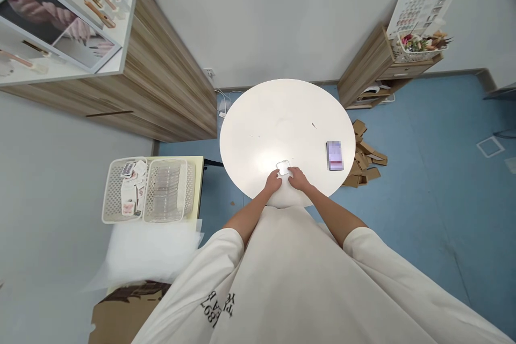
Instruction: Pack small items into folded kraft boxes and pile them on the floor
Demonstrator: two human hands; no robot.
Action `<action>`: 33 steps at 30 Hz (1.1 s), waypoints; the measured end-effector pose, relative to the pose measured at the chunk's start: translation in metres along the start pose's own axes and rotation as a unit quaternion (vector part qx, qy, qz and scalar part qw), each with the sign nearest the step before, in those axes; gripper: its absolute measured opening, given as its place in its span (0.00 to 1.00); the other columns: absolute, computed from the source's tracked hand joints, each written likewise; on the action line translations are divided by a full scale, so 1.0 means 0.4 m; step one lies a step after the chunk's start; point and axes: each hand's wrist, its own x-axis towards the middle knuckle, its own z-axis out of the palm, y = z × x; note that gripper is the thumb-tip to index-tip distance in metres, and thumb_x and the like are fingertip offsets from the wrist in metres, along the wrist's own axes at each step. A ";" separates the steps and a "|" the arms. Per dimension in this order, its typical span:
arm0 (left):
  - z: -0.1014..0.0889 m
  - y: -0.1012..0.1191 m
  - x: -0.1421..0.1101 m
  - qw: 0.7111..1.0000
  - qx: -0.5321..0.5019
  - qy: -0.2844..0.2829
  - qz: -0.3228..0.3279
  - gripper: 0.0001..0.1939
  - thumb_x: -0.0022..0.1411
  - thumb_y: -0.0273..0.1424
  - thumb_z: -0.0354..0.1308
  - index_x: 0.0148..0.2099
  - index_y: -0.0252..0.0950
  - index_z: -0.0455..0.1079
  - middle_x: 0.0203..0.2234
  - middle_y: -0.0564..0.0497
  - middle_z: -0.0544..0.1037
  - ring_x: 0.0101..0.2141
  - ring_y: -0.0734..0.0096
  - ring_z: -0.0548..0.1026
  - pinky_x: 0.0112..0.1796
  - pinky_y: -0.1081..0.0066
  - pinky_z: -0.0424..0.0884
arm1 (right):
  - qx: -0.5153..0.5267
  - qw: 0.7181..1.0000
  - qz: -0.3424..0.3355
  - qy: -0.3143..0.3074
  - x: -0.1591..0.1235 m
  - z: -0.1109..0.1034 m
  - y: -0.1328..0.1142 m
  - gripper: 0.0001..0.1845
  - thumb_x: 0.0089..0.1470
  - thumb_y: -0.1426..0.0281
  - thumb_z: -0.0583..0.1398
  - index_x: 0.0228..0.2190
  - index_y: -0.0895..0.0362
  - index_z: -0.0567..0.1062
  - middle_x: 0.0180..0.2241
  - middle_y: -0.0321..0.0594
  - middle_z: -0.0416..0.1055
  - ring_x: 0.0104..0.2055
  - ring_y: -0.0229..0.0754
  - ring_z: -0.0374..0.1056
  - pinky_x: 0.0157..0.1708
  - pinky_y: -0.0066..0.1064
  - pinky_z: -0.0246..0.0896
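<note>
Both my hands meet at the near edge of a round white table (282, 118). My left hand (273, 181) and my right hand (298, 177) are closed around a small clear, squarish plastic case (284, 167) that rests on the tabletop between them. The fingers curl onto its left and right sides. What is inside the case is too small to make out.
A phone (334, 155) lies on the table's right side. Two white baskets (148, 189) with small packets stand on a yellow side table at my left. Folded cardboard pieces (365, 155) are heaped on the blue floor at right. Wooden cabinets (169, 86) line the walls.
</note>
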 end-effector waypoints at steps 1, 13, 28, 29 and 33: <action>0.000 -0.002 -0.001 1.000 0.002 -0.001 0.002 0.35 0.56 0.21 0.56 0.66 0.37 0.62 0.64 0.43 0.67 0.60 0.59 0.69 0.58 0.63 0.67 | 0.010 1.000 0.004 0.002 -0.004 0.006 -0.003 0.31 0.61 0.71 0.53 0.65 0.56 0.62 0.66 0.49 0.57 0.64 0.49 0.59 0.60 0.38 0.58; -0.036 0.022 -0.014 0.995 0.014 0.072 0.071 0.32 0.59 0.20 0.57 0.65 0.36 0.62 0.62 0.40 0.66 0.56 0.61 0.72 0.57 0.65 0.68 | 0.048 0.998 -0.013 0.048 -0.025 0.007 -0.039 0.24 0.64 0.69 0.53 0.60 0.53 0.68 0.55 0.45 0.70 0.54 0.45 0.69 0.53 0.33 0.63; -0.082 0.074 0.005 0.991 0.055 0.110 0.045 0.12 0.67 0.32 0.57 0.50 0.38 0.77 0.46 0.46 0.81 0.49 0.61 0.77 0.54 0.64 0.69 | -0.027 0.998 -0.045 0.047 -0.006 -0.068 -0.075 0.20 0.70 0.68 0.47 0.50 0.52 0.77 0.49 0.44 0.75 0.50 0.46 0.70 0.47 0.32 0.61; -0.083 0.076 0.005 0.991 0.058 0.110 0.044 0.11 0.67 0.33 0.58 0.49 0.38 0.77 0.45 0.47 0.81 0.49 0.61 0.77 0.54 0.63 0.69 | -0.034 0.997 -0.051 0.043 -0.006 -0.071 -0.078 0.20 0.70 0.68 0.47 0.50 0.53 0.77 0.49 0.45 0.75 0.50 0.46 0.70 0.48 0.32 0.60; -0.089 0.077 0.009 0.992 0.058 0.108 0.040 0.11 0.67 0.34 0.58 0.48 0.38 0.78 0.44 0.47 0.82 0.49 0.61 0.77 0.53 0.64 0.69 | -0.056 0.996 -0.065 0.032 -0.008 -0.080 -0.089 0.19 0.71 0.65 0.48 0.51 0.52 0.76 0.48 0.45 0.75 0.50 0.47 0.69 0.49 0.33 0.58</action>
